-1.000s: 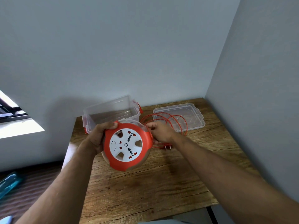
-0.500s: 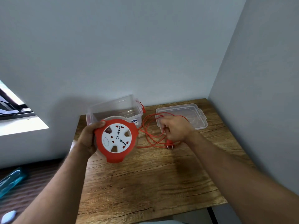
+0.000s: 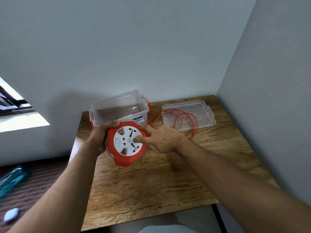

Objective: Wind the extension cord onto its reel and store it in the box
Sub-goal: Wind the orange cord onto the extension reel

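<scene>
The orange reel has a white socket face and hangs above the wooden table. My left hand grips its left rim. My right hand rests on the reel's right side, with a fingertip pressed on the white face and another finger at the rim. The orange cord lies in loose loops behind my right hand, partly over the clear lid. The clear box with red latches stands open just behind the reel.
Grey walls close the table at the back and on the right. A window sill is at the left. On the dark floor lie a blue bottle and a small white object.
My right hand left the cord loops on the table and came back to the reel's face. The reel shifted a little to the right and nearer to me.
</scene>
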